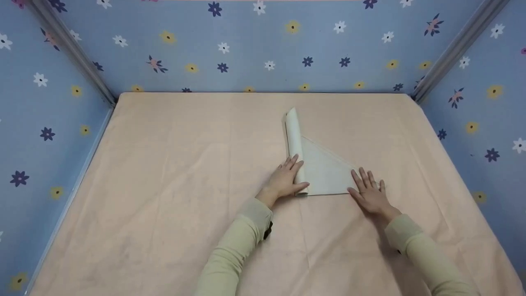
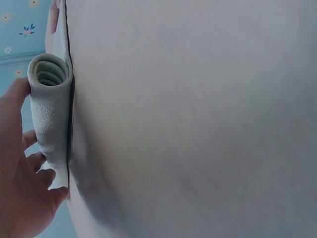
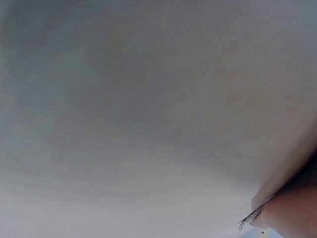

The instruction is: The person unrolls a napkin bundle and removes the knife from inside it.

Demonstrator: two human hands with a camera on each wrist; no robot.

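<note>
A pale green cloth [image 1: 326, 168], towel-like, lies partly rolled up on the peach-covered table. Its rolled part [image 1: 293, 131] stands as a long tube along the left side, while the flat part tapers to a corner on the right. My left hand [image 1: 283, 181] rests over the near end of the roll, fingers spread, thumb by the roll's end. In the left wrist view the spiral layers of the roll [image 2: 49, 106] show, with the left hand [image 2: 25, 183] against its side. My right hand [image 1: 370, 195] lies with fingers spread on the flat right corner, covering its tip.
A peach tablecloth [image 1: 185, 185] with faint creases spreads under everything. Blue floral panels [image 1: 246, 49] stand behind the table and on both sides, with grey posts [image 1: 460, 49] in the back corners.
</note>
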